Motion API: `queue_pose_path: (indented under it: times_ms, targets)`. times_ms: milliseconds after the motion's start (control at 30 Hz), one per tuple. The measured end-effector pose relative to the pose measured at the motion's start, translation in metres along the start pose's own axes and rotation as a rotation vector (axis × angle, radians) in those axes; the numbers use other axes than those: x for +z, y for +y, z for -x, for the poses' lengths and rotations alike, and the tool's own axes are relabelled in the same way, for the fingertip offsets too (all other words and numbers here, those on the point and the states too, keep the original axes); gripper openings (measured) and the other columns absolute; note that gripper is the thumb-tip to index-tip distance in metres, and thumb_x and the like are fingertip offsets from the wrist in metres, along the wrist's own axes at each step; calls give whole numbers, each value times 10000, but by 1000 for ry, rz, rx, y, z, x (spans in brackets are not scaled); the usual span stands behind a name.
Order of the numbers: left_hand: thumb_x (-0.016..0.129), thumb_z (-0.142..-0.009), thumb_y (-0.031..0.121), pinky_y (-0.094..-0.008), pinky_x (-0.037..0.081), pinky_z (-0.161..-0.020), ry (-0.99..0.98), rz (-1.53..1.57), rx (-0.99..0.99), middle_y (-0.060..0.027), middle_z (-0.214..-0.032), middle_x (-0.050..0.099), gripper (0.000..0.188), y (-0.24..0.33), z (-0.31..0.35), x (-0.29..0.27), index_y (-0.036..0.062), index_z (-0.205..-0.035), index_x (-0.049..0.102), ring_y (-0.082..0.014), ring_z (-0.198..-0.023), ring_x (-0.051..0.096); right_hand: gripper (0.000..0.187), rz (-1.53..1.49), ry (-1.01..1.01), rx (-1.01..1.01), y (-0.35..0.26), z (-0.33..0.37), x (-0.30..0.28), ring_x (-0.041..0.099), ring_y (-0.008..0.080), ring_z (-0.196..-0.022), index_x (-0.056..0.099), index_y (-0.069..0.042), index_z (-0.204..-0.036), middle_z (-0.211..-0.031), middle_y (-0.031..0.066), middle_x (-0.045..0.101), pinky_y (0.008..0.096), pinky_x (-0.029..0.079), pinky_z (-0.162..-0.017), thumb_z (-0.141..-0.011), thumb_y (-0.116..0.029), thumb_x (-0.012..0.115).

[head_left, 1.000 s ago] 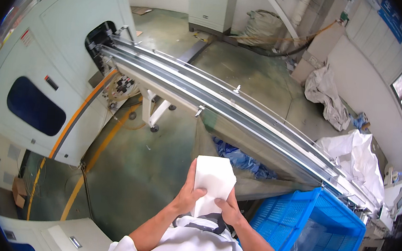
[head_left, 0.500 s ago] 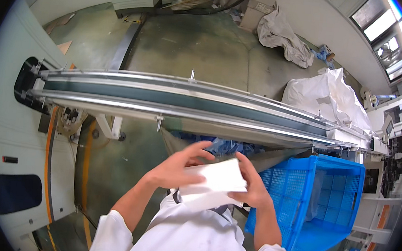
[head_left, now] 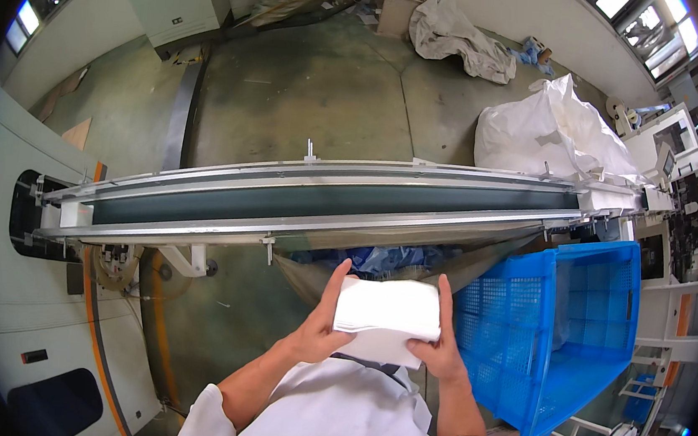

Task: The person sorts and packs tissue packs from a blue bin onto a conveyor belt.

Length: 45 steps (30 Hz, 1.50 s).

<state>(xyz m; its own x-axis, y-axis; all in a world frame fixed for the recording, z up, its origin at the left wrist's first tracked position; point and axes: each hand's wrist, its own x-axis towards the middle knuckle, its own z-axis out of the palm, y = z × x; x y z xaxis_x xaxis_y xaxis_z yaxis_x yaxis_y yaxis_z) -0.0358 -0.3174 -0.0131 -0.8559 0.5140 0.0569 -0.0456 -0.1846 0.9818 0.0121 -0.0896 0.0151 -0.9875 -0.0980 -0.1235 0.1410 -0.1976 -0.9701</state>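
Observation:
A stack of white paper sheets or tissues is held level in front of my body, its loose layers showing along the near edge. My left hand grips its left end, thumb on the near face and fingers along the side. On the opposite end my right hand clasps it the same way. Just beyond the stack runs a narrow conveyor with a dark green belt and metal rails. A small white block sits at the belt's left end, by the machine opening.
A blue plastic crate stands close on my right. Under the conveyor hangs a cloth sling with blue plastic film. A large white sack is beyond the conveyor's right end. A white machine cabinet stands at the left.
My left hand has moved from across the stack to its left end, so both hands now hold it squarely. A white block has appeared at the belt's left end. The view has shifted.

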Motion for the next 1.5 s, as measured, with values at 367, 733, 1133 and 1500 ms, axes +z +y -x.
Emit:
queue_pose_path:
  times_ms: [367, 733, 1133, 1500]
  targets:
    - [664, -834, 198, -398, 324, -1050, 187, 124, -52, -143, -1405, 362, 858, -17, -17, -39, 66, -1495, 133, -264, -1276, 393, 959, -190, 130, -85, -10, 8, -30, 578, 266, -1101, 261, -24, -1449, -1214, 164, 559, 371, 475, -923, -658, -13, 804]
    - [644, -871, 272, -378, 471, -895, 239, 294, -81, -118, -1210, 529, 598, -30, -47, -9, 64, -1368, 384, -235, -1062, 571, 644, -1, 486, 2, -49, 6, -68, 613, 263, -1062, 402, -20, -1370, -1253, 179, 557, 372, 486, -935, -830, -187, 710]
    - [424, -962, 495, -385, 393, -1025, -160, 686, -341, -135, -1315, 510, 614, -43, -107, 27, 34, -1367, 407, -252, -1180, 523, 1123, -198, 30, -71, -37, 39, -60, 539, 262, -1161, 271, -10, -1447, -1286, 157, 533, 369, 381, -1014, -516, -87, 894]
    - [229, -940, 653, -399, 354, -1067, -72, 754, -632, -137, -1360, 490, 788, -94, -69, 36, 16, -1358, 431, -280, -1255, 465, 1059, -265, 108, 136, -6, 37, -66, 558, 210, -1102, 180, -43, -1488, -1201, 144, 573, 318, 406, -965, -612, 40, 769]
